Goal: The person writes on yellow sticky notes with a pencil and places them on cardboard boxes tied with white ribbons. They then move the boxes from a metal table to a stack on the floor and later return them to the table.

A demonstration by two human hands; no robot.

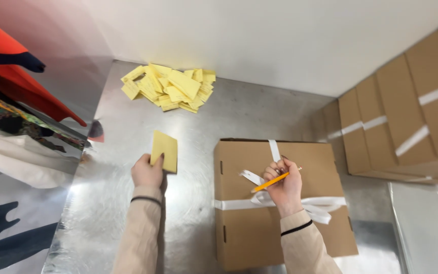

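Note:
My left hand [147, 172] holds a small yellow paper slip [165, 150] upright above the shiny metal table [117, 213]. My right hand [282, 186] grips a yellow pencil [269, 182] and rests on top of a brown cardboard box [259, 228]. A white ribbon [325, 207] is tied around that box in a bow, right under my right hand. The two hands are apart, the left one just left of the box.
A loose pile of yellow paper slips [168, 87] lies at the table's far end by the white wall. Several stacked cardboard boxes with white ribbons [406, 122] fill the right side. Orange and patterned fabric [11, 96] hangs at the left.

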